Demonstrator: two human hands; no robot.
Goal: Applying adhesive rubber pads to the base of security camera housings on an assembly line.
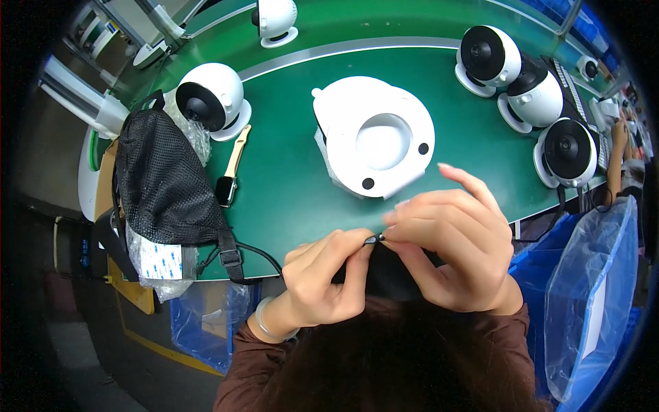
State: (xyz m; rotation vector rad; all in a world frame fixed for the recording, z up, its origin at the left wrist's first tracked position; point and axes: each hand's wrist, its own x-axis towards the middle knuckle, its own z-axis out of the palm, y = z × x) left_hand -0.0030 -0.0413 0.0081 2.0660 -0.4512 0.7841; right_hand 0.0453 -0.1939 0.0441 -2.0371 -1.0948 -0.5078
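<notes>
Close to the table's front edge, my left hand (328, 278) and my right hand (456, 240) meet fingertip to fingertip. Between them is a small black piece (373, 240) with a shiny, pale spot. My left thumb and forefinger pinch it from one side, and my right thumb and fingers pinch its other end, with one right finger raised. Its exact kind is too small to make out. Just beyond my hands lies a white rounded housing (350, 103) with a round recess and two black round pads on its upper face.
At left are a black mesh bag (165, 178), a wooden-handled brush (237, 161) and a white ball-shaped camera (230, 93). Similar cameras (504, 55) stand at right beside a keyboard (570, 89). Blue bins (583, 295) flank the green table (288, 158). Another person's arm (616, 154) shows far right.
</notes>
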